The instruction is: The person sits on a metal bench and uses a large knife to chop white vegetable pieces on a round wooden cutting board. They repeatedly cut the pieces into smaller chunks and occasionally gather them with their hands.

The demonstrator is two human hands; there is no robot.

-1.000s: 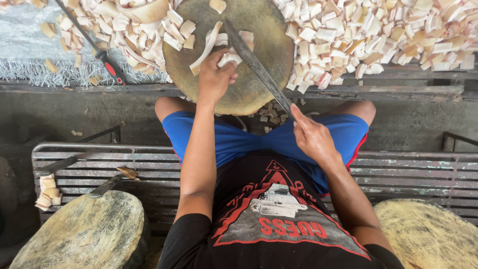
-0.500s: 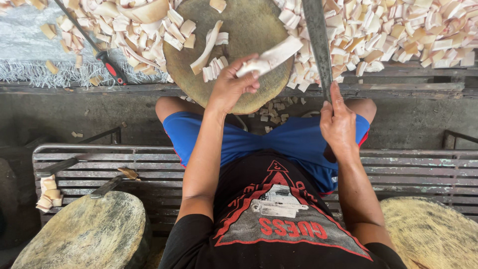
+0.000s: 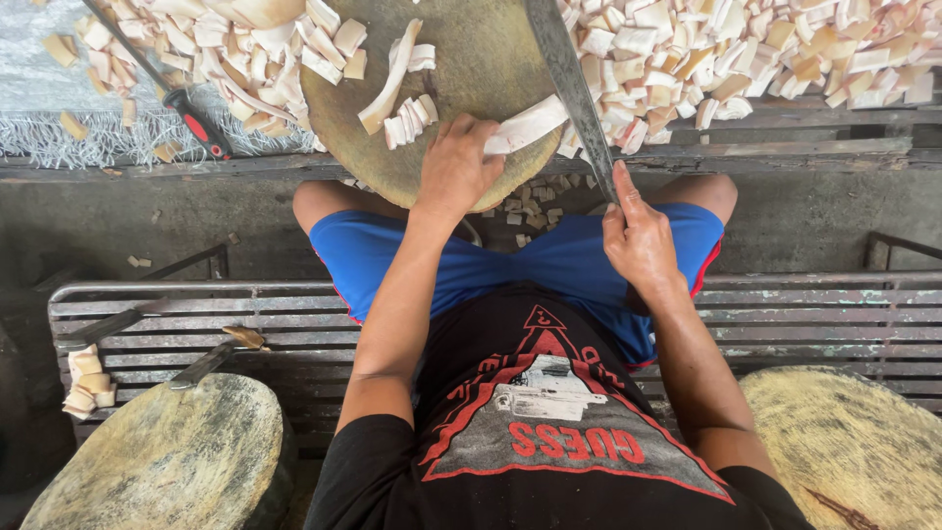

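Fingers (image 3: pixel 469 137) pinching pale curved strip (image 3: pixel 527 126), long blade (image 3: pixel 569 79) alongside

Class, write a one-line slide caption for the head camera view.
Left hand steadies a pale strip on a round chopping block while right hand holds a long blade.

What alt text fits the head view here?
Seen from above, a seated person's left hand holds a pale strip on a round wooden chopping block while the right hand raises a long cleaver. Cut pale pieces lie heaped around.
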